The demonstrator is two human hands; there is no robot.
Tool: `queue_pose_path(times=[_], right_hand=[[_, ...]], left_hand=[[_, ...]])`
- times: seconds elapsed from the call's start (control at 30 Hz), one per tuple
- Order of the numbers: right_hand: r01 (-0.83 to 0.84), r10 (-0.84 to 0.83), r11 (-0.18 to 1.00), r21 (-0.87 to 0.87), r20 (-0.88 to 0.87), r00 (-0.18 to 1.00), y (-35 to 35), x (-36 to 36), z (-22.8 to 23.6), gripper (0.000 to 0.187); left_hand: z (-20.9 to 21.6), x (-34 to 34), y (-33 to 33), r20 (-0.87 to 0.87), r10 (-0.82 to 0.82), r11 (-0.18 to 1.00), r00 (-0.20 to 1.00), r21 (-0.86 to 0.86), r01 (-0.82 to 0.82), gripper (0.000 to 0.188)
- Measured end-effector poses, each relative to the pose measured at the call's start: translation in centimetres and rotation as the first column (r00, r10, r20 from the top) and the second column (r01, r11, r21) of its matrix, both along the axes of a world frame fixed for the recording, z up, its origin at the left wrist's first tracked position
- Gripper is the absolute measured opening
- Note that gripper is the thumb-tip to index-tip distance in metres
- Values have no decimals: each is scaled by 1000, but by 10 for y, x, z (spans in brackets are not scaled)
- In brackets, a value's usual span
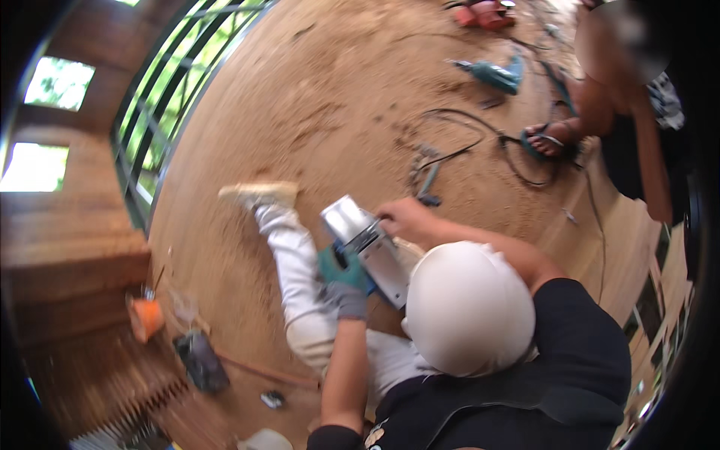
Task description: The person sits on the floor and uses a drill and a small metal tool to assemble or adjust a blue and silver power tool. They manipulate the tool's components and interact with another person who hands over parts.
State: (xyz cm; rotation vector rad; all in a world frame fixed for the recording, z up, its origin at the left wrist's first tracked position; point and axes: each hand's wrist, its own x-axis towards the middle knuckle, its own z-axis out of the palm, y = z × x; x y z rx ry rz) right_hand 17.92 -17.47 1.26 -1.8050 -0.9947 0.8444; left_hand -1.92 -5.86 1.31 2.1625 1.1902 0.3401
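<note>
An electric hand planer (386, 268) lies tilted over my lap, its silver sole facing up and a dark slot across it. My left hand (343, 279), in a green and grey glove, is closed around the planer's blue body from the left side. At the slot's right end is my bare right hand (409, 221), its fingers bent and pinched. What lies between those fingers is too blurred to make out. My left leg (283, 251), in white trousers, stretches forward, ending in a cream shoe (262, 193). My raised right knee (471, 311) hides part of the lap.
Sawdust covers the wooden floor (337, 97). Ahead right lie a teal power tool (495, 73), a red tool (486, 13) and looped black cables (517, 169). Another person's sandalled foot (547, 141) stands nearby. At left are an orange container (145, 317), a dark object (200, 361) and a metal railing (161, 105).
</note>
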Motion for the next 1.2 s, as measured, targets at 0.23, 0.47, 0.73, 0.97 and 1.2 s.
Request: queue_pose_path(times=[0.23, 0.47, 0.73, 0.97, 1.2], right_hand=[[-16, 16, 1000, -4, 200, 980, 8, 10, 3, 21], [-45, -33, 989, 141, 507, 861, 0, -1, 1, 13], [130, -120, 932, -338, 52, 991, 4, 0, 24, 53], [-176, 185, 982, -61, 450, 874, 6, 5, 16, 19], [-21, 7, 998, 62, 217, 976, -7, -11, 8, 26]], left_hand=[[-7, 9, -1, 115, 20, 999, 993, 39, -25, 51], [-7, 10, 3, 71, 51, 997, 996, -54, -48, 58], [-9, 8, 2, 67, 25, 1000, 997, 8, -25, 55], [-6, 10, 1, 140, -5, 999, 990, 49, -2, 46], [-5, 10, -1, 173, -22, 997, 985, 81, 9, 41]])
